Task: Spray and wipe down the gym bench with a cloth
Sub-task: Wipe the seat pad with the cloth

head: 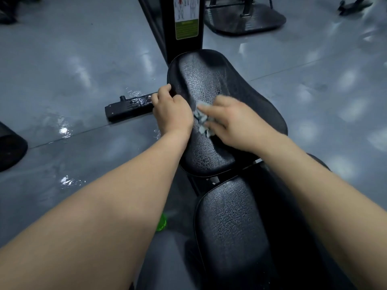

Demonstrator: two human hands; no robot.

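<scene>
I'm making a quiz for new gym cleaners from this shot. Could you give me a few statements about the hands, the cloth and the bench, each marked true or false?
1. The right hand holds the cloth against the far pad. True.
2. The left hand holds a spray bottle. False: it grips the left edge of the far pad.
3. The floor left of the bench has wet patches. True.
4. The cloth lies on the near pad. False: the near pad has nothing on it, and the cloth is on the far pad.
</scene>
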